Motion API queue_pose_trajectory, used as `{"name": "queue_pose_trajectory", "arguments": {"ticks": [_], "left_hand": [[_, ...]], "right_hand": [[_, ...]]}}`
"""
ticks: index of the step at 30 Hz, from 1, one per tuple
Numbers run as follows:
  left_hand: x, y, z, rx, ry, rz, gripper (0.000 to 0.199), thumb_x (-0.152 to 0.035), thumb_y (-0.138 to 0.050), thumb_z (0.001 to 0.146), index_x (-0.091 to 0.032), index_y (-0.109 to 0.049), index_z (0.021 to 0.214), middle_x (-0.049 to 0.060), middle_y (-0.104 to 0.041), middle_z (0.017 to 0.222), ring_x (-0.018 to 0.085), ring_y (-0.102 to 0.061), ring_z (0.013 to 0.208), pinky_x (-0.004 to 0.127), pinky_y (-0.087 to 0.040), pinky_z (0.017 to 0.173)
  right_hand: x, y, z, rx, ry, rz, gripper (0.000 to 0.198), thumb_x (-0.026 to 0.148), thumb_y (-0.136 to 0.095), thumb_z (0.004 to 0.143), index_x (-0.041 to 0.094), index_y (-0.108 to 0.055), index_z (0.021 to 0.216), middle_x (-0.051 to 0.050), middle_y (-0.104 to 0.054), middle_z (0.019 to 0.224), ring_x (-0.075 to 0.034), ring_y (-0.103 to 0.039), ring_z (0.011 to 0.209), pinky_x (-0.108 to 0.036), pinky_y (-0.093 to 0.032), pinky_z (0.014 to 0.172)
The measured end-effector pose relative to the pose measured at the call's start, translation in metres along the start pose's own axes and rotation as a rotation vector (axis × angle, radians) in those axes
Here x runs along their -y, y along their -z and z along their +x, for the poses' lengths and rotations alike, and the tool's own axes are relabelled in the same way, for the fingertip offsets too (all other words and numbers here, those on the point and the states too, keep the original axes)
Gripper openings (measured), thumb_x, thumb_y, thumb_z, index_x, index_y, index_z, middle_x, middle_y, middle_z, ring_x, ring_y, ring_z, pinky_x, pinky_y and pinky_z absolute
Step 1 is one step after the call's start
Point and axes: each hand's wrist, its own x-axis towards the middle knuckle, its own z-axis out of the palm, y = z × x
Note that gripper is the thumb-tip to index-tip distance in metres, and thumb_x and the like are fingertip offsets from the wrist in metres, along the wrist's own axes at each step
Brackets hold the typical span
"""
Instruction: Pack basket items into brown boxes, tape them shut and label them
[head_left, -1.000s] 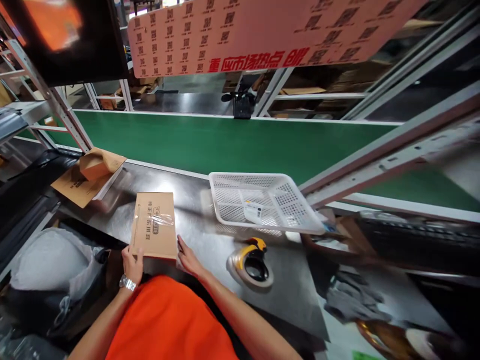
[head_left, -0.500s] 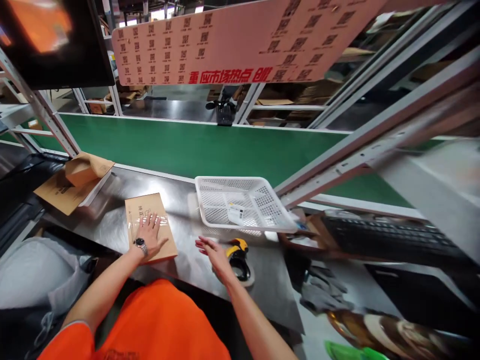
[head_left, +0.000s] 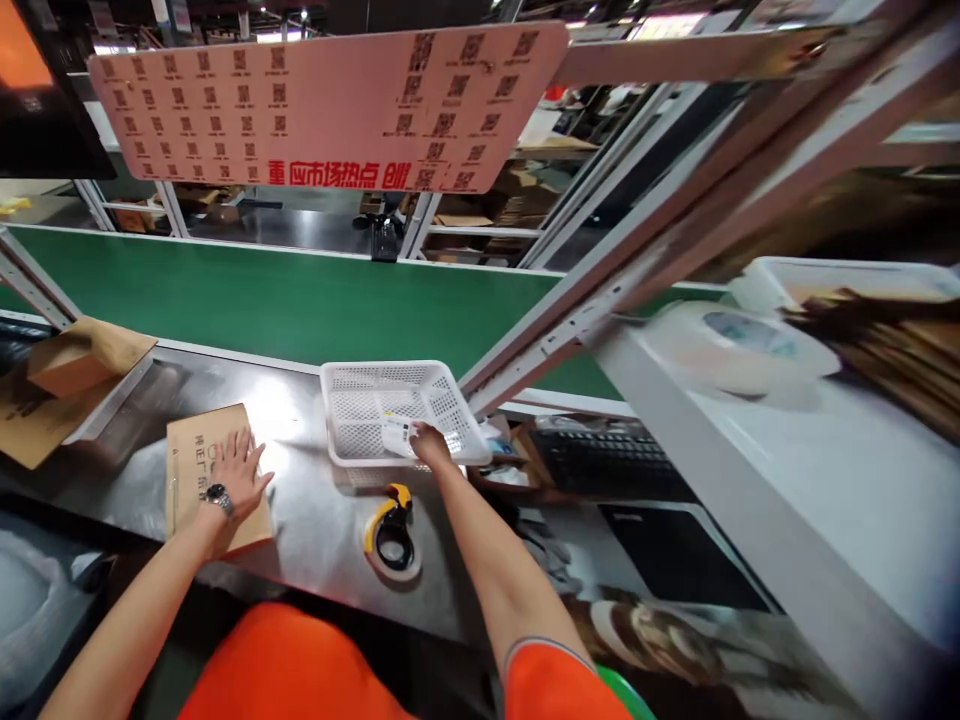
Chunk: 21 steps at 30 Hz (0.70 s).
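Observation:
My left hand [head_left: 240,475], a watch at its wrist, lies flat with fingers spread on a brown cardboard box [head_left: 186,455] with printed characters. Inside a white perforated plastic basket [head_left: 335,420], my right hand [head_left: 429,445] has its fingers closed at the edge of a small white printed label or packet [head_left: 397,436]; which of the two it is I cannot make out. A yellow and black tape dispenser [head_left: 391,532] rests on the metal table [head_left: 307,520], just in front of the basket and apart from both hands.
Behind the table runs a green conveyor belt [head_left: 262,300]. Folded cardboard [head_left: 82,370] lies at the left. A slanted metal post [head_left: 570,325] and a white shelf [head_left: 765,450] with a tape roll [head_left: 742,350] stand at the right, above a keyboard [head_left: 607,460].
My right hand has moved from beside the tape dispenser into the basket and closed at the white label. My left hand stays on the box. The view has turned right.

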Motion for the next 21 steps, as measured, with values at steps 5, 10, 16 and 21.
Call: {"name": "queue_pose_trajectory", "arguments": {"ticks": [5, 10, 16, 21], "left_hand": [[-0.003, 0.005, -0.006, 0.018, 0.035, 0.052, 0.038, -0.045, -0.062, 0.103, -0.025, -0.086, 0.125, 0.013, -0.046, 0.186, 0.049, -0.029, 0.177, 0.076, -0.023, 0.143], [-0.006, 0.010, -0.007, 0.022, 0.041, 0.029, 0.028, -0.037, -0.068, 0.099, -0.030, -0.088, 0.117, 0.007, -0.050, 0.184, 0.045, -0.029, 0.178, 0.073, -0.022, 0.145], [-0.001, 0.003, -0.010, 0.009, 0.034, 0.039, 0.037, -0.036, -0.066, 0.103, -0.035, -0.086, 0.135, 0.003, -0.046, 0.187, 0.043, -0.028, 0.178, 0.072, -0.020, 0.145], [0.005, 0.007, -0.005, 0.102, 0.065, 0.019, 0.090, -0.054, -0.066, 0.105, -0.018, -0.040, 0.183, 0.018, -0.032, 0.192, 0.043, -0.023, 0.181, 0.068, -0.018, 0.147]], "right_hand": [[-0.011, -0.016, 0.032, 0.105, 0.050, -0.133, 0.056, 0.021, -0.088, 0.093, 0.013, -0.071, 0.146, -0.020, -0.072, 0.152, -0.033, -0.069, 0.141, -0.050, -0.054, 0.122], [-0.007, -0.030, 0.051, 0.162, 0.106, -0.196, 0.095, 0.007, -0.091, 0.071, 0.010, -0.061, 0.162, -0.027, -0.066, 0.161, -0.037, -0.061, 0.152, -0.041, -0.050, 0.122], [0.001, -0.018, 0.046, 0.167, 0.097, -0.212, 0.028, 0.019, -0.072, 0.091, 0.015, -0.084, 0.117, -0.020, -0.084, 0.121, -0.034, -0.076, 0.120, -0.038, -0.055, 0.099], [0.021, 0.001, 0.014, 0.111, 0.177, -0.146, 0.040, 0.040, -0.054, 0.105, 0.015, -0.084, 0.111, -0.021, -0.085, 0.107, -0.036, -0.080, 0.101, -0.041, -0.056, 0.083]]}}
